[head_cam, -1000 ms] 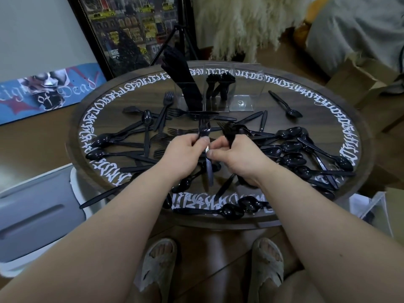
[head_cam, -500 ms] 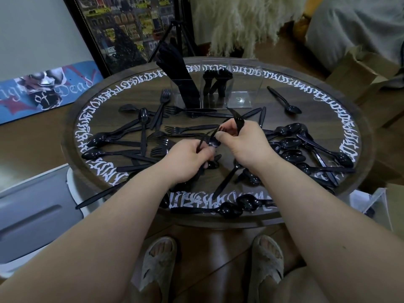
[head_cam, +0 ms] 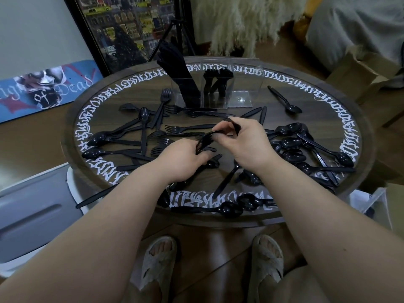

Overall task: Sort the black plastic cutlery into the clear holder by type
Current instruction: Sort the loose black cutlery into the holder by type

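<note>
On the round dark wooden surface (head_cam: 323,88) with white lettering, loose black plastic forks (head_cam: 188,127) lie from nine to eleven o'clock. At centre the left hand (head_cam: 183,158) grips a black fork (head_cam: 204,139), while the right hand (head_cam: 247,143) pinches its far end and clasps another piece; this looks like gathering forks. Next comes a carry to the clear three-compartment holder (head_cam: 215,84) at twelve o'clock, past scattered cutlery. Black spoons (head_cam: 293,143) crowd three o'clock; one handle overhangs the near-left rim.

Cutlery (head_cam: 188,127) all glossy black; holder (head_cam: 216,84) clear. Table (head_cam: 251,99) dark brown wood grain with a ring of white gothic lettering round the rim. Board (head_cam: 43,88) blue with red and white print, slippers (head_cam: 158,262) beige.
</note>
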Available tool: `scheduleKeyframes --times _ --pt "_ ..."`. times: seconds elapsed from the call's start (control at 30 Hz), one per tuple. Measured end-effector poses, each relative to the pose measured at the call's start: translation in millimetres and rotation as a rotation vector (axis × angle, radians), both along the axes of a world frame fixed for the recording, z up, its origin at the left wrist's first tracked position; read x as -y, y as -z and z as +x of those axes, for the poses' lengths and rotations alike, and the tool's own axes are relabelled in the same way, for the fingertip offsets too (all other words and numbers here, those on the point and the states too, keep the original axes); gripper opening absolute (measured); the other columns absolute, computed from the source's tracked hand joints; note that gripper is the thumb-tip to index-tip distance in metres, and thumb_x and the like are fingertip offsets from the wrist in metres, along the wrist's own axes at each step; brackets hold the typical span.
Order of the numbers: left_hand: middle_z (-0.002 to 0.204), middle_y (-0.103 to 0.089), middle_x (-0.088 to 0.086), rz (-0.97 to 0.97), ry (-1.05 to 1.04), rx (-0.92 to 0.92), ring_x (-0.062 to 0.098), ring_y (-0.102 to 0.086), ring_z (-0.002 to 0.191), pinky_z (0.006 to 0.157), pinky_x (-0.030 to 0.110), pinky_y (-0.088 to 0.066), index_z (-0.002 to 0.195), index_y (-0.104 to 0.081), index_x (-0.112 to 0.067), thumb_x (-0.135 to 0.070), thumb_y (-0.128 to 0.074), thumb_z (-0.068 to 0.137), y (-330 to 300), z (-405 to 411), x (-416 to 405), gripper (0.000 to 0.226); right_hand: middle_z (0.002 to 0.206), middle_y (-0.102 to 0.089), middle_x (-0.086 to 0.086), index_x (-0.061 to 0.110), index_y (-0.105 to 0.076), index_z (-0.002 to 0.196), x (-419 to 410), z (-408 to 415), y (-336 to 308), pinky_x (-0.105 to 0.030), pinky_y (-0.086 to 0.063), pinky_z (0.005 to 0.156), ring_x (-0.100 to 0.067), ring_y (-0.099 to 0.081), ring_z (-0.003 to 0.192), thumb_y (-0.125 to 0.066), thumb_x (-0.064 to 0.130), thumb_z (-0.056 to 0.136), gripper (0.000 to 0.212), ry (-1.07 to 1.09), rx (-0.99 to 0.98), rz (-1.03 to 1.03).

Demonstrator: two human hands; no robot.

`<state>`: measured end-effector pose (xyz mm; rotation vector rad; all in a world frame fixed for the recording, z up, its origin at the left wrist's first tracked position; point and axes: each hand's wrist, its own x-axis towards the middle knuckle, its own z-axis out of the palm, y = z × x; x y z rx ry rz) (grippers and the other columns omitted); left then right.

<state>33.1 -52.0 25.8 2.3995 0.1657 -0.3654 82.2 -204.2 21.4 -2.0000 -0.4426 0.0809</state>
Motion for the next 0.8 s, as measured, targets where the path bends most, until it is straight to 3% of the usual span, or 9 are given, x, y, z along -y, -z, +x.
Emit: scheduleKeyframes --times 0.17,0.27,0.33,0.43,0.5,0.63,0.73,0.8 --pt "0.073 -0.063 -0.005 -0.003 0.001 0.129 0.011 -0.060 0.067 0.063 0.026 -0.048 0.082 -0.058 -0.022 -0.038 -0.062 0.089 -2.3 -4.0 -5.7 0.018 0.082 -0.068 -0.002 0.013 -0.067 0.080 6.2 4.3 3.4 -0.043 -0.051 0.081 -0.023 -0.062 0.081 -0.072 0.020 0.082 0.009 0.062 0.021 -0.022" --pt "0.077 -0.066 -0.003 0.001 0.004 0.185 0.014 -0.064 0.074 0.074 0.036 -0.053 0.089 -0.059 -0.025 -0.032 -0.054 0.095 -4.6 -6.1 -11.2 0.011 0.078 -0.067 -0.003 0.011 -0.066 0.081 13.0 8.0 2.5 -0.038 -0.051 0.076 -0.021 -0.060 0.075 -0.072 0.024 0.082 0.015 0.135 0.000 -0.047" --pt "0.074 -0.063 -0.002 0.047 0.019 0.212 0.014 -0.060 0.073 0.072 0.034 -0.050 0.095 -0.061 -0.023 -0.032 -0.047 0.098 -6.2 -6.3 -12.5 0.017 0.076 -0.060 0.003 0.013 -0.063 0.088 14.5 8.8 -2.1 -0.029 -0.047 0.067 -0.011 -0.054 0.070 -0.070 0.035 0.083 0.023 0.173 -0.021 -0.067" --pt "0.080 -0.061 0.000 0.062 -0.023 0.228 0.016 -0.055 0.078 0.072 0.034 -0.044 0.100 -0.061 -0.016 -0.031 -0.041 0.101 -7.2 -5.1 -10.9 0.026 0.078 -0.052 0.006 0.017 -0.050 0.099 13.7 7.8 -8.7 -0.027 -0.038 0.065 -0.009 -0.048 0.072 -0.045 0.051 0.095 0.034 0.192 -0.112 -0.028" --pt "0.089 -0.062 0.002 0.050 -0.069 0.218 0.020 -0.055 0.087 0.078 0.036 -0.045 0.101 -0.061 -0.015 -0.030 -0.038 0.101 -7.1 -3.2 -10.0 0.027 0.072 -0.050 0.003 0.016 -0.049 0.093 12.7 8.2 -7.7 -0.031 -0.035 0.067 -0.011 -0.045 0.067 -0.033 0.043 0.101 0.033 0.203 -0.139 0.053" --pt "0.098 -0.063 0.002 0.039 -0.136 0.218 0.021 -0.055 0.094 0.084 0.037 -0.045 0.103 -0.063 -0.018 -0.028 -0.036 0.100 -6.3 -1.0 -9.7 0.029 0.063 -0.051 0.009 0.024 -0.062 0.074 11.2 9.8 -7.1 -0.039 -0.044 0.069 -0.016 -0.049 0.068 -0.041 0.025 0.092 0.028 0.259 -0.178 0.089" --pt "0.103 -0.064 0.001 0.055 -0.163 0.211 0.021 -0.055 0.098 0.087 0.038 -0.044 0.105 -0.064 -0.019 -0.028 -0.034 0.100 -4.7 -0.6 -9.9 0.031 0.063 -0.051 0.014 0.024 -0.068 0.094 11.2 10.2 -8.1 -0.028 -0.038 0.061 -0.009 -0.047 0.062 -0.045 0.014 0.091 0.025 0.232 -0.166 0.026" --pt "0.105 -0.065 0.001 0.066 -0.173 0.204 0.021 -0.055 0.100 0.087 0.037 -0.044 0.107 -0.063 -0.019 -0.028 -0.033 0.100 -4.1 -0.1 -9.9 0.032 0.066 -0.061 0.010 0.028 -0.064 0.093 11.3 9.1 -8.0 -0.030 -0.047 0.067 -0.011 -0.058 0.067 -0.050 0.011 0.090 0.023 0.202 -0.139 0.034"
